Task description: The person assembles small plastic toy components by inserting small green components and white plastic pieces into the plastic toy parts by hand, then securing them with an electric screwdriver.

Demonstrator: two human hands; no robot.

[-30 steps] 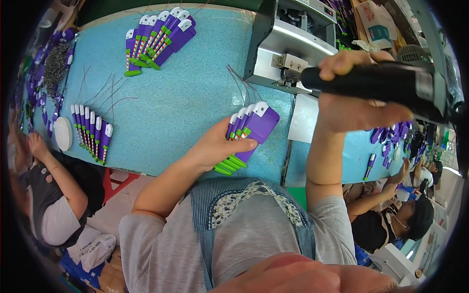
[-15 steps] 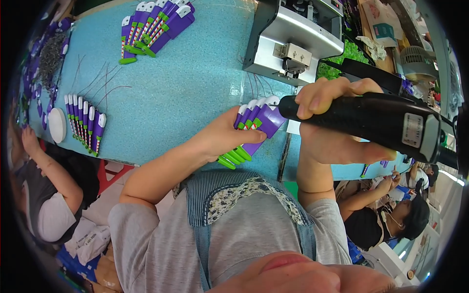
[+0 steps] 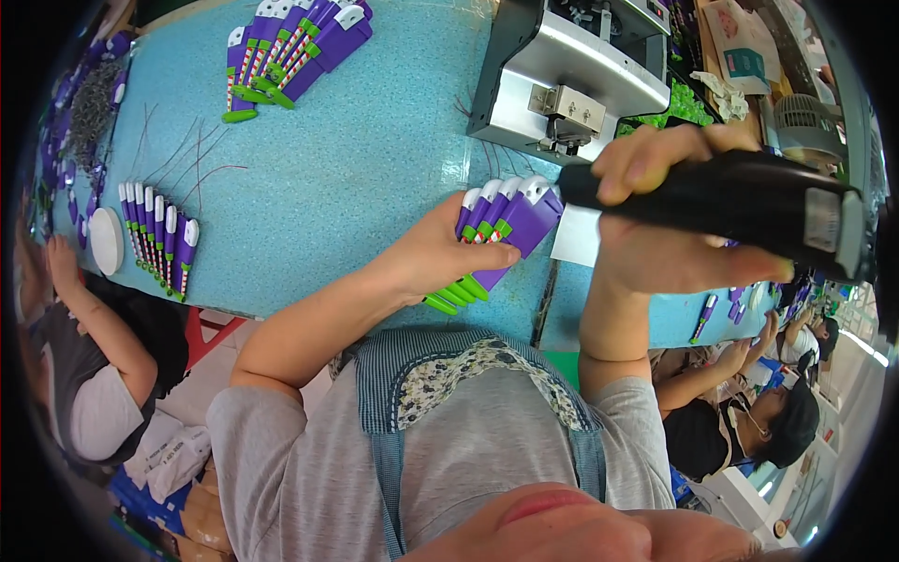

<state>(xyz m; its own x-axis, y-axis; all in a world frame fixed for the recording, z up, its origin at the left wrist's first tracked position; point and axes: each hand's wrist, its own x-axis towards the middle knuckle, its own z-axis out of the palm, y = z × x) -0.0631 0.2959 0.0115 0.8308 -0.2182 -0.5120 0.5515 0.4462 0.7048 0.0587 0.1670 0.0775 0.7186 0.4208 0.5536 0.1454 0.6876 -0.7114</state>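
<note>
A fanned bunch of purple plastic pieces [image 3: 532, 225] with white tips and green ends is gripped in my left hand [image 3: 426, 253], the thumb lying across them. My right hand [image 3: 646, 253] is wrapped around a black electric screwdriver [image 3: 730, 199], which is slightly smeared by motion. The nose of the tool points left, close to the white tip of the rightmost piece. Whether its bit touches that piece I cannot tell. Both hands are above the blue tabletop [image 3: 328, 178], near its front edge.
A silver machine [image 3: 524, 103] stands at the back right, beside green parts [image 3: 682, 105]. Similar pieces lie in a fan [image 3: 328, 42] at the back and in a row [image 3: 169, 234] at left, near a white disc [image 3: 106, 241]. People sit on both sides.
My right hand and the screwdriver have moved right and a little up. The bunch in my left hand has shifted slightly to the right, its pieces still fanned.
</note>
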